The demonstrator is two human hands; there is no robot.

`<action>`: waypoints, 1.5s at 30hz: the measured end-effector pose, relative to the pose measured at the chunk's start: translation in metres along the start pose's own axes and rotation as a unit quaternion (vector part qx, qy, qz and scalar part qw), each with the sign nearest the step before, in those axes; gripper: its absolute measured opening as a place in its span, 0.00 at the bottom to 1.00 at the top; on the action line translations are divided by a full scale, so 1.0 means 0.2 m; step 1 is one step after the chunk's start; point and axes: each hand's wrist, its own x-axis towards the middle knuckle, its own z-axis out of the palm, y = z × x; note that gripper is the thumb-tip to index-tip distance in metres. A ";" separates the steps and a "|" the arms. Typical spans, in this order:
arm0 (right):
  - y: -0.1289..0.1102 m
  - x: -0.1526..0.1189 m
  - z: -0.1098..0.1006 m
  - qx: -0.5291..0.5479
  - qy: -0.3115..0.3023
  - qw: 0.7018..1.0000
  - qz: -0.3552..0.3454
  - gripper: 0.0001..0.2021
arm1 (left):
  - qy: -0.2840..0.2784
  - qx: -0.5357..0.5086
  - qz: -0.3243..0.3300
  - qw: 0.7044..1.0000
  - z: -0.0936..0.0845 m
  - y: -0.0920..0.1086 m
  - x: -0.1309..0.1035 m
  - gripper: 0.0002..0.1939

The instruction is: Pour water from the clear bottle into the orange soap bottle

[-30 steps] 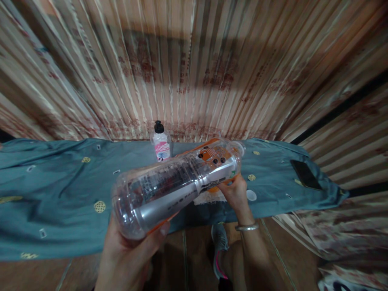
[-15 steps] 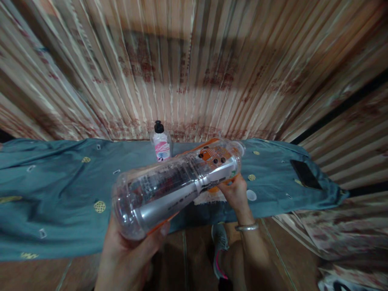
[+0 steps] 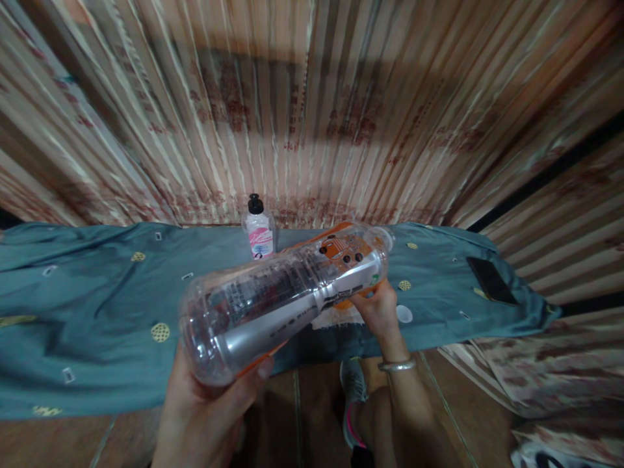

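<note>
A large clear plastic bottle [image 3: 287,292] with an orange and silver label is held tilted above the cloth, its base toward me at the left and its mouth up at the right. My left hand [image 3: 214,396] grips the base end from below. Near the neck end, my right hand [image 3: 377,309] holds the underside, most of its fingers hidden behind the bottle. Behind the large bottle stands a small clear bottle [image 3: 260,237] with a black cap and pink label. A round white cap [image 3: 404,314] lies just right of my right hand.
Green patterned cloth [image 3: 117,292] covers the surface. A black phone [image 3: 491,279] rests at its right end. Pleated curtains [image 3: 302,130] hang behind and at the right. Some pale material [image 3: 336,318] shows under the large bottle. Below is a tiled floor [image 3: 277,416].
</note>
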 end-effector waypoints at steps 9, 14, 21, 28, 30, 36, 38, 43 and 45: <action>0.00 0.00 0.00 0.001 0.003 1.000 -0.006 0.24 | -0.004 0.008 0.000 1.000 -0.01 0.00 0.00 0.46; -0.02 0.00 0.00 0.012 -0.001 1.000 0.000 0.24 | -0.018 0.009 0.017 1.000 -0.03 -0.03 0.01 0.41; -0.02 0.00 0.00 0.012 -0.005 1.000 -0.002 0.23 | -0.015 0.004 0.013 1.000 -0.01 -0.02 0.01 0.42; -0.03 0.00 -0.01 0.011 -0.003 1.000 -0.002 0.23 | -0.001 0.000 0.005 1.000 -0.01 -0.02 0.00 0.44; -0.03 0.00 -0.01 0.011 -0.004 1.000 -0.003 0.23 | -0.005 -0.006 0.003 1.000 -0.01 -0.02 0.00 0.42; -0.01 0.00 -0.01 -0.001 0.000 1.000 -0.006 0.24 | 0.001 -0.002 -0.007 1.000 -0.01 -0.02 0.00 0.42; -0.01 0.00 -0.01 -0.003 -0.004 1.000 -0.005 0.24 | 0.000 -0.001 -0.010 1.000 -0.01 -0.01 0.00 0.40; -0.02 0.00 -0.01 0.001 -0.007 1.000 -0.006 0.25 | -0.003 -0.004 -0.006 1.000 -0.01 -0.01 0.00 0.39; -0.02 0.00 -0.01 -0.002 -0.006 1.000 -0.006 0.26 | 0.000 0.000 -0.011 1.000 -0.01 -0.01 0.00 0.39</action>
